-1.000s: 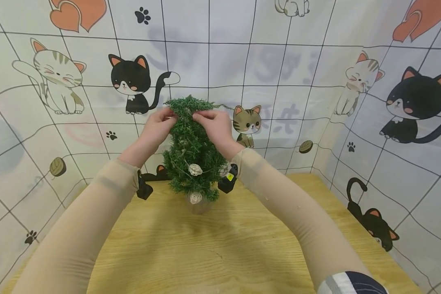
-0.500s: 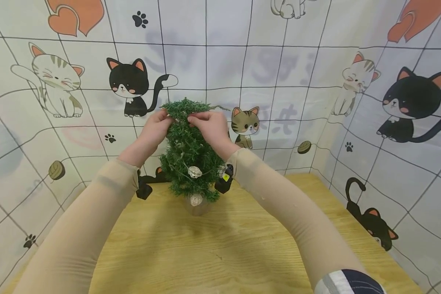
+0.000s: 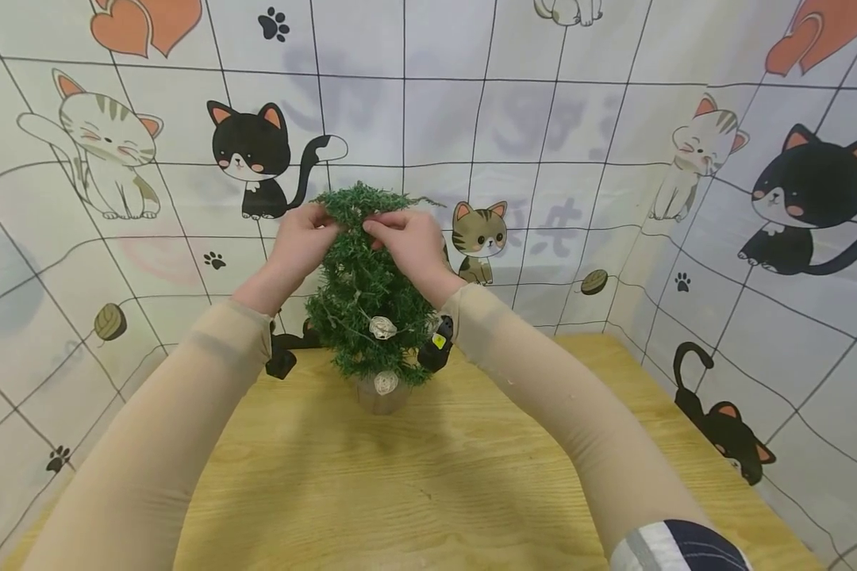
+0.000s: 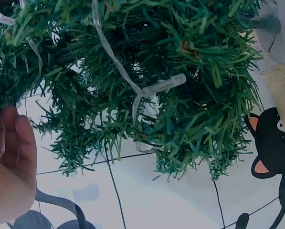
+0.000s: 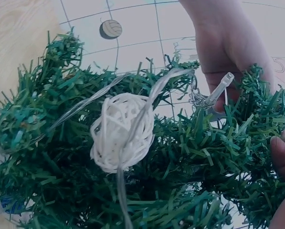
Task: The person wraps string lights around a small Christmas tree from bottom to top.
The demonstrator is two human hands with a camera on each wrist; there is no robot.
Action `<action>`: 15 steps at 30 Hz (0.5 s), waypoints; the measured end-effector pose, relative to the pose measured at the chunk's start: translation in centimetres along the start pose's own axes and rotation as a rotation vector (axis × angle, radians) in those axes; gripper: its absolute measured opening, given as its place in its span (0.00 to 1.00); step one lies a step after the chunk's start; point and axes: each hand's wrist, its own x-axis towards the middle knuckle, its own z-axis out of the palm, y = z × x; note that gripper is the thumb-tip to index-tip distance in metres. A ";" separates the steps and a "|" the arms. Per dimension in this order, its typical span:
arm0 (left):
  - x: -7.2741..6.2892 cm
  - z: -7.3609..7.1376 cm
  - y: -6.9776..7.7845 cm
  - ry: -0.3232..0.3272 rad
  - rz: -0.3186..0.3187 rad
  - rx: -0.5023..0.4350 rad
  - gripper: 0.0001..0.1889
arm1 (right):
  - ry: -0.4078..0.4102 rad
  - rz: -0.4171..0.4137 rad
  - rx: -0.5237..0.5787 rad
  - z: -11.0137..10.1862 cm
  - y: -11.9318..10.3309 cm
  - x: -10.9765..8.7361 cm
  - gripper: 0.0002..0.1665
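A small artificial Christmas tree [image 3: 371, 277] stands upright in a round brown base [image 3: 382, 396]. String lights [image 4: 114, 59] with clear bulbs and white woven balls [image 5: 122, 133] wrap its branches. At the tree's upper left my left hand [image 3: 301, 242] pinches the wire among the needles, its fingertips partly hidden; the right wrist view shows a clear bulb [image 5: 221, 88] beside those fingers. On the opposite side my right hand [image 3: 409, 242] pinches with thumb and forefinger just below the top, close to another bulb [image 4: 3, 19].
The tree stands towards the back of a wood-grain table [image 3: 414, 476]. White cloth walls [image 3: 443, 47] printed with cats and grid lines rise behind and at both sides. Dark wrist cameras [image 3: 436, 345] hang close beside the lower branches. A thin twig [image 3: 428, 201] juts right from the top.
Both hands stay at the tree's upper part with small finger shifts. The treetop has moved slightly left, and the tree leans a little differently. The head view has shifted slightly.
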 end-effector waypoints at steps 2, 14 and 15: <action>0.1 0.0 0.2 -0.002 -0.011 0.044 0.12 | -0.003 -0.002 0.004 -0.2 0.2 0.0 0.16; -1.9 0.3 -2.0 -0.025 -0.135 0.068 0.19 | -0.023 -0.029 -0.050 -0.9 1.1 -0.1 0.13; -2.2 0.2 -2.2 -0.037 -0.146 0.077 0.19 | -0.030 -0.031 -0.049 -0.9 1.1 -0.1 0.13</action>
